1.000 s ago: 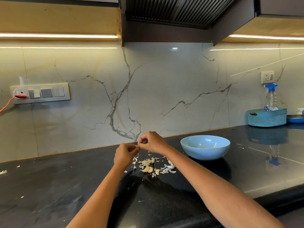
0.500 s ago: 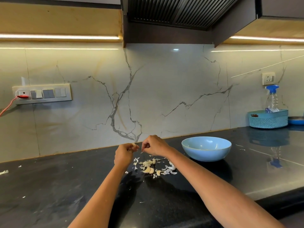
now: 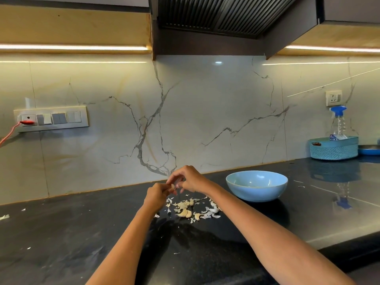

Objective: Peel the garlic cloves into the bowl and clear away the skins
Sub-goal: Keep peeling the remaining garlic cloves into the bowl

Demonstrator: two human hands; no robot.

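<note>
My left hand (image 3: 157,195) and my right hand (image 3: 188,178) meet above the black counter and pinch one small garlic clove (image 3: 172,186) between their fingertips. Most of the clove is hidden by my fingers. Below them lies a heap of garlic cloves (image 3: 186,213) mixed with white papery skins (image 3: 211,209). A light blue bowl (image 3: 256,185) stands to the right of the heap, about a hand's width from my right wrist.
A teal basket (image 3: 334,148) with a spray bottle (image 3: 338,123) stands at the back right, beside a blue plate (image 3: 369,149). A switch panel (image 3: 51,118) with a red plug is on the left wall. Stray skin bits (image 3: 4,217) lie scattered on the counter (image 3: 61,233).
Both hands have closed together again on the clove after parting slightly. My right hand's fingers have lifted and spread a little above the clove.
</note>
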